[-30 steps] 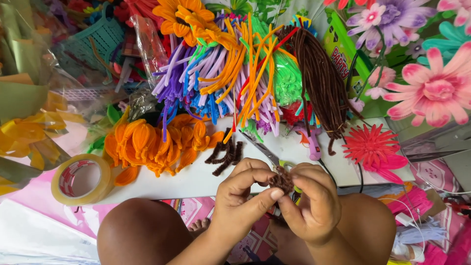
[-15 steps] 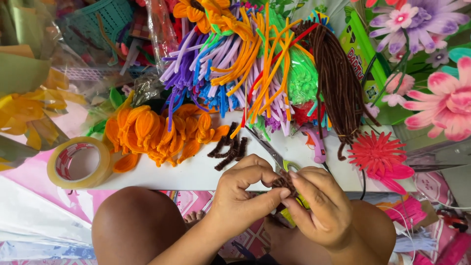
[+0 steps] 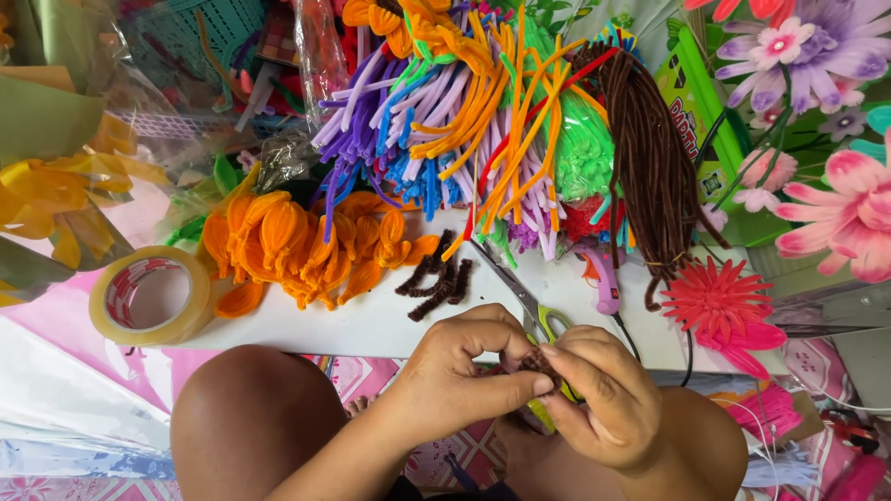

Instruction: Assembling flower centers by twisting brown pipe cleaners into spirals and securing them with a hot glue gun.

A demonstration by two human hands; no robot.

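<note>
My left hand (image 3: 459, 376) and my right hand (image 3: 599, 399) meet just in front of the low white table (image 3: 371, 325), above my knees. Between the fingertips of both hands sits a small brown pipe-cleaner piece (image 3: 538, 362), pinched from both sides. Most of it is hidden by my fingers. Scissors with yellow-green handles (image 3: 534, 311) lie on the table right behind my hands, partly covered by them. Several short curled brown pipe-cleaner bits (image 3: 436, 278) rest on the table a little further back.
A pile of orange pipe-cleaner petals (image 3: 297, 246) lies left of centre, a tape roll (image 3: 148, 297) at the table's left end. Bundles of coloured pipe cleaners (image 3: 464, 121), a brown bundle (image 3: 650, 158), a pink glue gun (image 3: 603, 278) and a red flower (image 3: 715, 301) crowd the back and right.
My hands have stayed together on the brown piece, fingers shifting slightly around it. The view has drifted a little; the things on the table have not moved.
</note>
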